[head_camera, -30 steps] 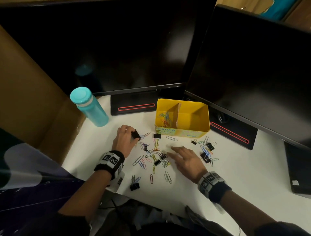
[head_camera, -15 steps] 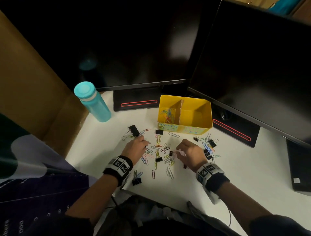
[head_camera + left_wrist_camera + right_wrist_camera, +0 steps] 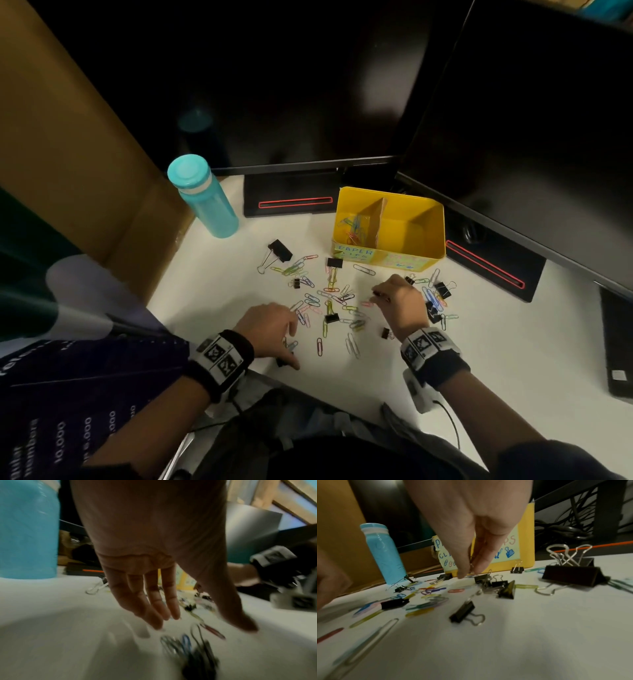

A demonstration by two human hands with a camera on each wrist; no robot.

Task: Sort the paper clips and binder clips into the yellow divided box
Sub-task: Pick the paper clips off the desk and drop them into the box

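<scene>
Two compartments of the yellow divided box (image 3: 390,236) run left-right near monitors; left hand (image 3: 270,329) released, right hand (image 3: 399,301) pinching a paper clip (image 3: 471,575).

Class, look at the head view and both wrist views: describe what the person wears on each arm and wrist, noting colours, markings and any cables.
Each wrist carries a black band with white square tags printed in black patterns: left wrist band, right wrist band. A pale device hangs under the right band, with a thin dark cable trailing from it. Both forearms are bare; a dark sleeve starts at the right upper arm. The left hand and right hand wear no gloves.
</scene>
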